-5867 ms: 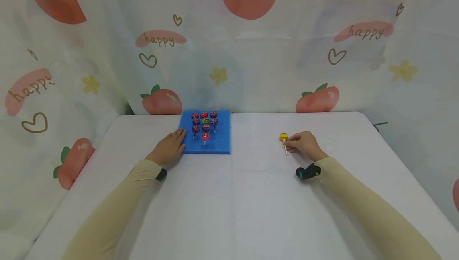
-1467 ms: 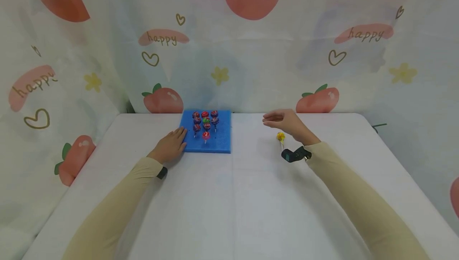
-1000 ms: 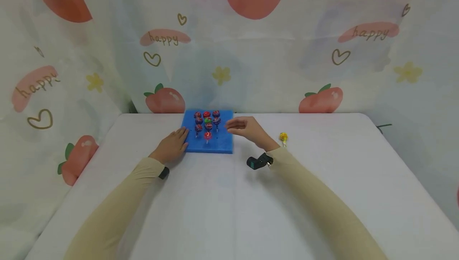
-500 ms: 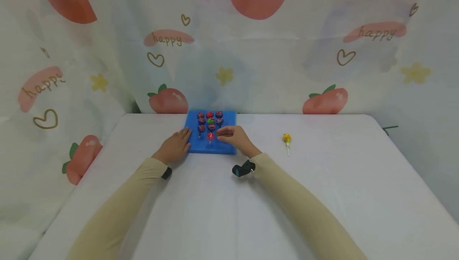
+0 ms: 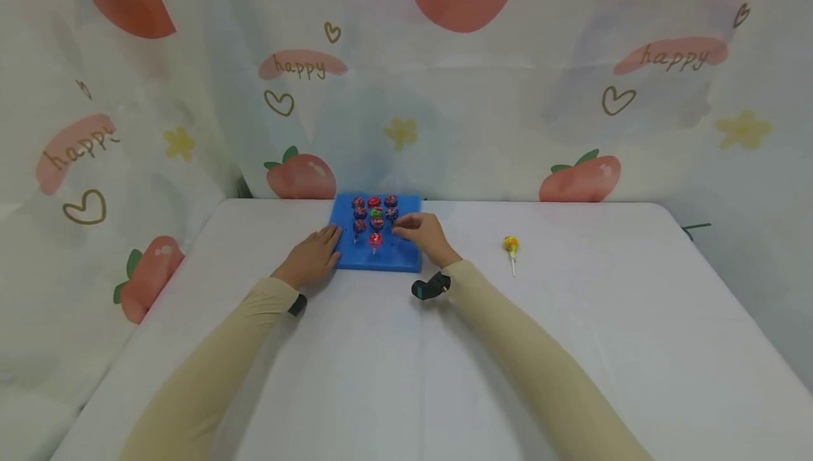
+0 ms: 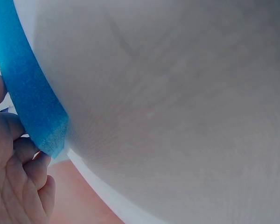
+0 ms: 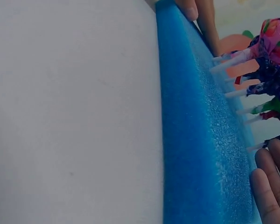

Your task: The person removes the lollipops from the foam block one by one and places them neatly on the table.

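My left hand rests at the left edge of a blue foam board, fingers at its rim. Several wrapped lollipops stand upright by their sticks in the board, most dark blue and red, one with green. Foremost is a pink-red lollipop. My right hand is at the board's right side, fingertips close together beside a dark-blue lollipop. In the right wrist view, fingers lie by the lollipop's wrapper while its stick shows bare; no clear grip is visible. A yellow lollipop lies apart on the table.
A white cloth covers the table. Behind it hangs a printed curtain with fruit, hearts and lettering. A small hole shows in the board's right part. A dark strap device sits at my right wrist.
The yellow lollipop was let go on the table by my right hand, which then moved left to the board and slightly up to the dark-blue lollipop. My left hand stayed on the board.
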`<action>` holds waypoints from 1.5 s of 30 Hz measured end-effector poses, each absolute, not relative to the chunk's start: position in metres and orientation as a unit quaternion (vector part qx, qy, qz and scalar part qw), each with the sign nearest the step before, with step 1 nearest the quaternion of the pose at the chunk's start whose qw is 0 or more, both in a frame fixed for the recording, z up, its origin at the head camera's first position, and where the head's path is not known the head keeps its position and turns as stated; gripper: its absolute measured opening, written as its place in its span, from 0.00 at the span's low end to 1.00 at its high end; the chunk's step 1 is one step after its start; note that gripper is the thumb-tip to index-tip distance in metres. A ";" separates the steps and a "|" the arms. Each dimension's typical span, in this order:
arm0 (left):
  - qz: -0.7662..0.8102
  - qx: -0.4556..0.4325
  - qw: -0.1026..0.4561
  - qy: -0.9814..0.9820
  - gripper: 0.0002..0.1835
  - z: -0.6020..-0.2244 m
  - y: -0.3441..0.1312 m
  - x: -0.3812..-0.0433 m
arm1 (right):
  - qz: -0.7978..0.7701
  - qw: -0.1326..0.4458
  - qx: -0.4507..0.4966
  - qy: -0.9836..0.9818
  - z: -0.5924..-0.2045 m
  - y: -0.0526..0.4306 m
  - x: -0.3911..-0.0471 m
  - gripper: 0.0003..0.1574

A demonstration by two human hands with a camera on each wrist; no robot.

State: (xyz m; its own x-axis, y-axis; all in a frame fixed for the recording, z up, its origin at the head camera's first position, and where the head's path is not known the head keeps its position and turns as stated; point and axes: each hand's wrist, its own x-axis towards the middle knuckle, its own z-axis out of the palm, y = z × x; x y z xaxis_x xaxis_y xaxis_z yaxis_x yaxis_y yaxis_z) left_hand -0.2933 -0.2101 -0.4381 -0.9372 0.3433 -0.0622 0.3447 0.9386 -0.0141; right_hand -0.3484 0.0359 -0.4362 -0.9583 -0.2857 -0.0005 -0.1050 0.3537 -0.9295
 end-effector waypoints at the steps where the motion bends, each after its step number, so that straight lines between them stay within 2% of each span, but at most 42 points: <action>1: -0.014 0.175 0.030 0.984 0.31 -0.438 -0.210 -0.294 | -0.554 0.078 -0.119 0.821 -0.436 0.036 -0.350 0.15; 17: -0.006 0.183 0.020 0.983 0.31 -0.436 -0.210 -0.294 | -0.558 0.083 -0.097 0.820 -0.439 0.032 -0.361 0.16; 35: -0.004 0.182 0.018 0.983 0.30 -0.436 -0.209 -0.291 | -0.552 0.056 -0.071 0.829 -0.440 0.020 -0.360 0.14; 45: -0.003 0.177 0.024 0.984 0.31 -0.438 -0.210 -0.293 | -0.577 0.029 -0.105 0.809 -0.427 0.024 -0.356 0.13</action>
